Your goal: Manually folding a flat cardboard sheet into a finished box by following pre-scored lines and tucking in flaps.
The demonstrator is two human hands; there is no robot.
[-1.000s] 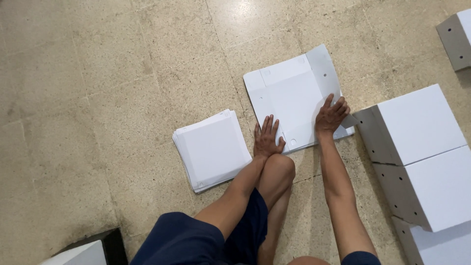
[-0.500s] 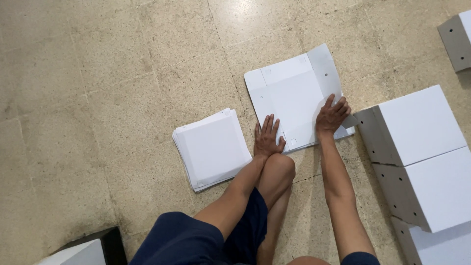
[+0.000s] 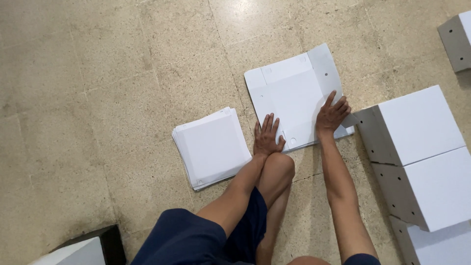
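Beige stone floor tiles (image 3: 98,73) lay underneath. At twelve o'clock from the knee, the flat white box blank (image 3: 289,93) was pinned by the left hand (image 3: 266,137) and right hand (image 3: 331,114), fingers spread flat. Stacked blanks (image 3: 211,147) sat at nine o'clock, assembled white boxes (image 3: 422,157) at three.

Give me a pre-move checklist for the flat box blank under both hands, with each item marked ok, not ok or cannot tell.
1. Left hand flat on the lower left corner of the unfolded white box blank: ok.
2. Right hand pressing the blank's right side: ok.
3. Blank lying flat on the tiled floor: ok, no flap raised.
4. Stack of white sheets clear of the blank: ok, a gap of floor shows between them.
5. Assembled white boxes clear of the blank's right edge: not ok, they sit close against it.
6. Crease lines pre-scored: cannot tell.
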